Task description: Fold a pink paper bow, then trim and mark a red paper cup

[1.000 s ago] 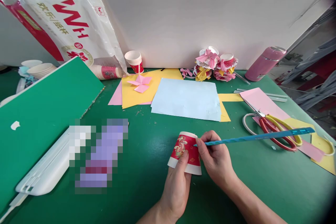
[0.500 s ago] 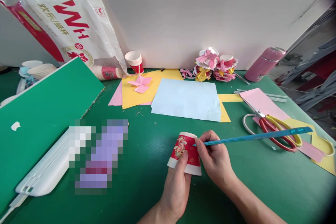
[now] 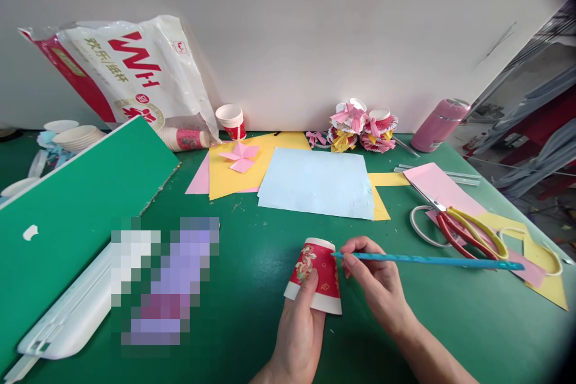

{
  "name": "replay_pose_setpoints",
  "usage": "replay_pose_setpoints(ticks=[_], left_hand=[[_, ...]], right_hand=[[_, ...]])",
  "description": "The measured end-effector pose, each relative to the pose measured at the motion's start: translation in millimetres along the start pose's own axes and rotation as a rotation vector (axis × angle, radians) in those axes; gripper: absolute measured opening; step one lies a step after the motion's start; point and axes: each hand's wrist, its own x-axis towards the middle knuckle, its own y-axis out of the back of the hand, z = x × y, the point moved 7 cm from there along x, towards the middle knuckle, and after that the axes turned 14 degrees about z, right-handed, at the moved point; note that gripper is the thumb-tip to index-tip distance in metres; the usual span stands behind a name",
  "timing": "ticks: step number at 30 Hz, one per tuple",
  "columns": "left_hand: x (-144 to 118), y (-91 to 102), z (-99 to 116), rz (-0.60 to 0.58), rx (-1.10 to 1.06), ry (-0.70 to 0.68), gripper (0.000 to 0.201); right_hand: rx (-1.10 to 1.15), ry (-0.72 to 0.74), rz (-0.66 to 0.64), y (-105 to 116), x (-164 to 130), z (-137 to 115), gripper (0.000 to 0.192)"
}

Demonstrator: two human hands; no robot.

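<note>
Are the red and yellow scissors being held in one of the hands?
No: the scissors lie on the paper strips at the right, while the right hand holds a blue ruler.

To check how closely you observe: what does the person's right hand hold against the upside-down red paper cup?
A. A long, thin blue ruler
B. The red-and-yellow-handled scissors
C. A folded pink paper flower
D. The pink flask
A: the right hand pinches a long, thin blue ruler whose end meets the upside-down red paper cup, steadied by the left hand; the red-and-yellow-handled scissors lie apart on the paper.
</note>
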Motion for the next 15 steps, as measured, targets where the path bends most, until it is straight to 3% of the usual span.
replay_pose_setpoints(ticks=[5, 15], left_hand=[[1.5, -1.8, -0.4, -0.037, -0.003, -0.004, 0.023], [3.0, -1.9, -2.0, -0.068, -0.014, -0.011, 0.024]], right_hand=[[-0.028, -0.016, -0.050, -10.5, -2.6, 3.7, 0.018], [-0.134, 0.021, -0.057, -9.6, -5.3, 6.2, 0.018]])
